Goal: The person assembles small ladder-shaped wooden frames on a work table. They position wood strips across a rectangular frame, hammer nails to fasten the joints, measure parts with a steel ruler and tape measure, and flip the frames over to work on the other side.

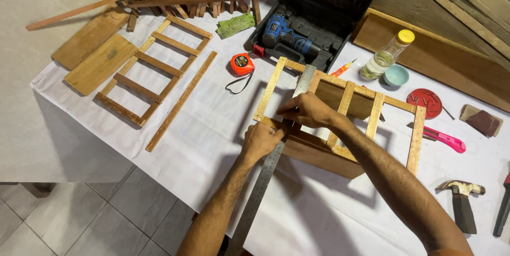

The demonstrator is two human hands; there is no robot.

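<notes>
On the white-covered worktable (212, 144) a pale slatted wooden frame (372, 112) lies over a brown wooden block (319, 152), crossed by a long steel ruler (265, 173) which the left hand (260, 140) presses flat, while the right hand (304, 110) has its fingers pinched together at the ruler's edge.

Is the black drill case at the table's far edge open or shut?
Open: the drill case has its lid raised, and the blue drill lies exposed inside.

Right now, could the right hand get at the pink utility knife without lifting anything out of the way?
Probably yes: the right hand is at the ruler, and the pink utility knife lies uncovered on the cloth beyond the frame.
</notes>
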